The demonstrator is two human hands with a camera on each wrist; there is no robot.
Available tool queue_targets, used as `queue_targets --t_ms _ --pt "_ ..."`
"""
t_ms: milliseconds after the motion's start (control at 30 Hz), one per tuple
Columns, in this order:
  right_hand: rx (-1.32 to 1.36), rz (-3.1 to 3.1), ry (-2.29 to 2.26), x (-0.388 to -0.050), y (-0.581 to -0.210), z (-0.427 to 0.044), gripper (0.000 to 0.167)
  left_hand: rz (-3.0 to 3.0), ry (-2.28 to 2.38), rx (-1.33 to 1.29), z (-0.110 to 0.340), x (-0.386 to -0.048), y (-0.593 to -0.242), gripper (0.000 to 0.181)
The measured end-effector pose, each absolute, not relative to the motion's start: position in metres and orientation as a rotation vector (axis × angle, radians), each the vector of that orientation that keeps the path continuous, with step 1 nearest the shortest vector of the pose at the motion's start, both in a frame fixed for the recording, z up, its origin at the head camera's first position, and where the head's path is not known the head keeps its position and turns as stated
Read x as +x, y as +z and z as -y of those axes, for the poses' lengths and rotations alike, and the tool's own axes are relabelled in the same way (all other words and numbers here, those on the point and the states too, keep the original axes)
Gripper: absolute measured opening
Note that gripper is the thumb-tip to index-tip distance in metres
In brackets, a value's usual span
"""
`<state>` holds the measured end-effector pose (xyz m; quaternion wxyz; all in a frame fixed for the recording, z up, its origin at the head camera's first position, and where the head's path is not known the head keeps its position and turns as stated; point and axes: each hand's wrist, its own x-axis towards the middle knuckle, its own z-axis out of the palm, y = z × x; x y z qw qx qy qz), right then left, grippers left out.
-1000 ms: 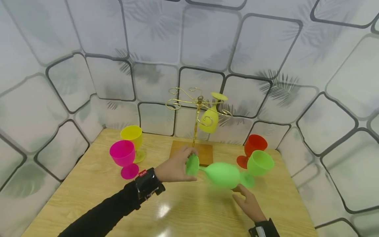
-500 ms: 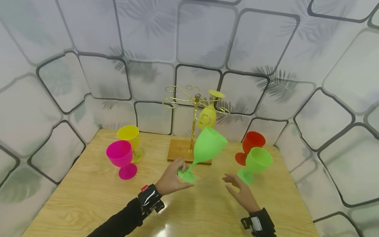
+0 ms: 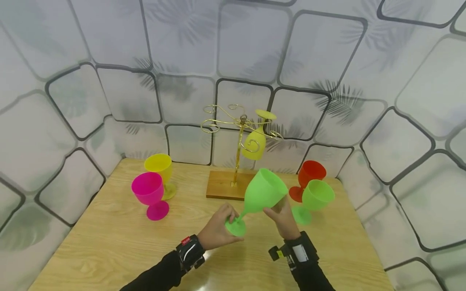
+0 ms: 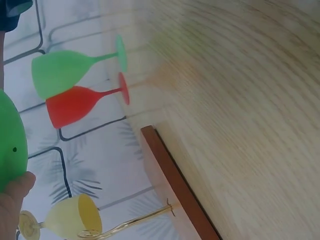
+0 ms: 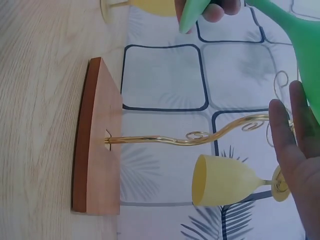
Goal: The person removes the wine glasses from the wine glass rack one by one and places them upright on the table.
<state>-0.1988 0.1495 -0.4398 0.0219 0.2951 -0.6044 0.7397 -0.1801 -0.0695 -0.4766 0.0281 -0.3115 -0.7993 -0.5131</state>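
My left hand (image 3: 217, 229) pinches a light green plastic goblet (image 3: 263, 192) by its foot and lower stem. The goblet tilts, its bowl up and to the right. My right hand (image 3: 285, 220) touches the lower right of that bowl; in the right wrist view its visible fingers (image 5: 284, 127) lie straight along the green plastic. Part of the right hand is hidden behind the bowl. In the left wrist view the goblet's round foot (image 4: 11, 142) shows beside a fingertip. Behind both hands, a gold wire rack (image 3: 238, 155) on a wooden base (image 3: 220, 186) carries an upside-down yellow goblet (image 3: 255, 143).
Upright on the left of the wooden table (image 3: 109, 250) are a magenta goblet (image 3: 147, 189) and a yellow goblet (image 3: 160, 166). A red goblet (image 3: 309, 173) and another green goblet (image 3: 318, 195) stand at the right. A patterned wall covering (image 3: 251, 48) surrounds the table on three sides.
The green goblet in my left hand has swung from lying level, bowl rightward, to tilted upward, then lowered slightly. My right hand drew back, then moved in against its bowl.
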Motion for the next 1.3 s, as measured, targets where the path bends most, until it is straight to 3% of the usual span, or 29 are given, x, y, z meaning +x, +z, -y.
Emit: queue_targets --t_ms 100,300,567,733,967,1100,1300 --pt "0.913 1.889 2.254 -0.198 -0.439 -0.149 0.069 2.492 -1.582 -0.969 0.071 -0.180 -0.478 0.055" --pt "0.929 2.021 2.048 -0.196 -0.444 -0.157 0.074 2.439 -1.450 -0.935 0.079 -0.179 -0.486 0.081" --pt "0.691 2.182 1.813 -0.187 -0.466 -0.187 0.083 2.514 -1.492 -0.768 0.094 -0.164 -0.495 0.072" --pt "0.620 2.301 1.741 -0.188 -0.480 -0.183 0.086 2.509 -1.434 -0.724 0.105 -0.152 -0.497 0.068" --pt "0.709 2.483 1.786 -0.195 -0.454 -0.123 0.092 2.577 -1.481 -0.814 0.110 -0.142 -0.505 0.045" --pt "1.022 2.502 1.740 -0.209 -0.433 -0.073 0.095 2.679 -1.475 -0.971 0.103 -0.140 -0.513 0.026" --pt "1.413 2.550 1.796 -0.232 -0.432 -0.009 0.100 2.786 -1.301 -1.094 0.084 -0.147 -0.528 0.018"
